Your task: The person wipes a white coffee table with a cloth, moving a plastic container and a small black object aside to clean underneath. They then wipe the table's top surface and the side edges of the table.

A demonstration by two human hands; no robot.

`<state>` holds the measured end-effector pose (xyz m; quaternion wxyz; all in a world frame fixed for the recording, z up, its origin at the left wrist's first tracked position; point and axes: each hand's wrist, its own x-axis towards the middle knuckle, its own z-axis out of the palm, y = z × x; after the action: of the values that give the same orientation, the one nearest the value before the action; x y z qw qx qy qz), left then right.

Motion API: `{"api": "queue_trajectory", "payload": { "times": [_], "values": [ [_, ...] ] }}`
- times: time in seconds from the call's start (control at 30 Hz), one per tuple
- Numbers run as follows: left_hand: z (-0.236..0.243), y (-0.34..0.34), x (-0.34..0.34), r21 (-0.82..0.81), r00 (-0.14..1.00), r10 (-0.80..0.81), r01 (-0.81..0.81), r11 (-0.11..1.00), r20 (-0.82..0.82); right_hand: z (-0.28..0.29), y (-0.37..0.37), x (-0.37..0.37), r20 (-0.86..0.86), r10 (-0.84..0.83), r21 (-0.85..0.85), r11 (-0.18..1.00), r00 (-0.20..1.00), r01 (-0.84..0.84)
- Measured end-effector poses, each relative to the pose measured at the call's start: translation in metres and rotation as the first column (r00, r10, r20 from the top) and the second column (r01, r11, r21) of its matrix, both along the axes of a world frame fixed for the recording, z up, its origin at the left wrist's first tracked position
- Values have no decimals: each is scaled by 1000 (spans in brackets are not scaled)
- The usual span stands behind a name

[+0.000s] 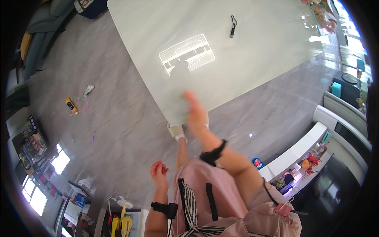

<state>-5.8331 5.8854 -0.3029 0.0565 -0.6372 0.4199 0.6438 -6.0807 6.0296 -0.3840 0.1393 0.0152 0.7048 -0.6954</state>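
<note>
A pale, glossy table fills the top middle, with a small black and silver clip-like item on it. My right hand reaches over the table's near corner, smeared by motion; a faint greenish blur beside its fingers is too unclear to name. Down by my pink clothing, my left hand hangs with curled fingers and nothing visible in it. Both wrists wear black straps.
A grey sofa is at upper left. A yellow item and cords lie on the floor. A white curved cabinet with a dark screen stands at lower right. Feet in pale slippers are below the table corner.
</note>
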Motion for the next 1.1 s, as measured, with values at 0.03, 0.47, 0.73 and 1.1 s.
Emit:
{"api": "queue_trajectory", "payload": {
  "times": [0.03,0.47,0.73,1.1],
  "values": [
    [-3,-2,3,9,1000,24,-24,1000,6,-6,42,-23,24,-193,-162,967,981,194],
    [-29,20,-30,107,989,-50,65,992,-139,-31,-66,-79,-250,480,832,550,841,-66],
    [-30,-13,-159,-669,441,-882,707,228,165,-31,81,-95,-39,706,968,203,707,-148],
    [-72,22,-258,-590,228,-795,785,-191,562,-29,-3,-126,-231,768,870,438,597,-227]
  ]
}}
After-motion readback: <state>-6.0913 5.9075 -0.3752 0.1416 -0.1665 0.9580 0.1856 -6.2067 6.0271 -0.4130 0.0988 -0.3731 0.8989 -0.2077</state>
